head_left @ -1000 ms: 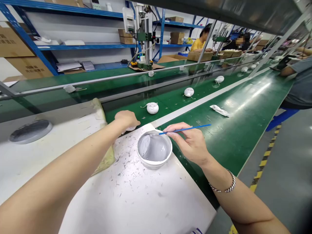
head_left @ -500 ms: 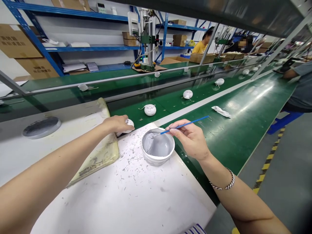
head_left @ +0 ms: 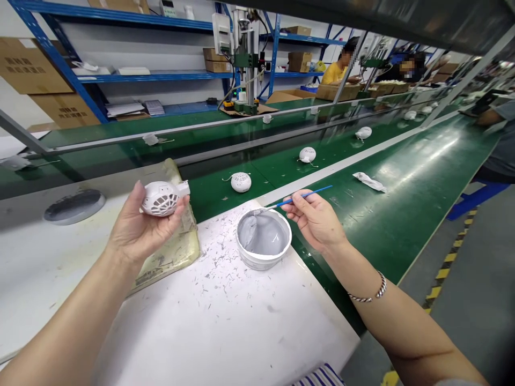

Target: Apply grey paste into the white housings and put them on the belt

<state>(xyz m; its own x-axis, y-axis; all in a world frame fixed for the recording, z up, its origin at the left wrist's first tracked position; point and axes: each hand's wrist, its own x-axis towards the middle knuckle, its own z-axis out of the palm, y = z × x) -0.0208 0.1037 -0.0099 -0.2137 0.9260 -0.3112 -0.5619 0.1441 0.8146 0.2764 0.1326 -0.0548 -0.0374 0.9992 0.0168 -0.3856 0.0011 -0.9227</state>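
My left hand (head_left: 140, 230) is closed around a round white plastic housing (head_left: 161, 199) with grille-like slots and a small tab on its right side. It is held up over the yellowed foam pad (head_left: 187, 241). In my right hand (head_left: 316, 217) is a thin blue paintbrush (head_left: 300, 198), pinched between thumb and fingers. The brush tip reaches over the rim of a white tub (head_left: 263, 262) of thick grey paste (head_left: 269, 236). That tub stands on a white board (head_left: 225, 321) speckled with grey flecks.
Similar white housings (head_left: 241, 182) lie along the green conveyor belt (head_left: 269, 171). A grey-coated round lid (head_left: 74, 206) rests at left. A crumpled white strip (head_left: 369, 182) lies on the green side table (head_left: 386, 214). Other people (head_left: 338, 69) sit farther back; a press machine (head_left: 244, 64) stands behind.
My left hand has lifted the white housing off the belt's edge and drawn it back left, palm turned up. The brush has risen from the paste to the tub's rim.
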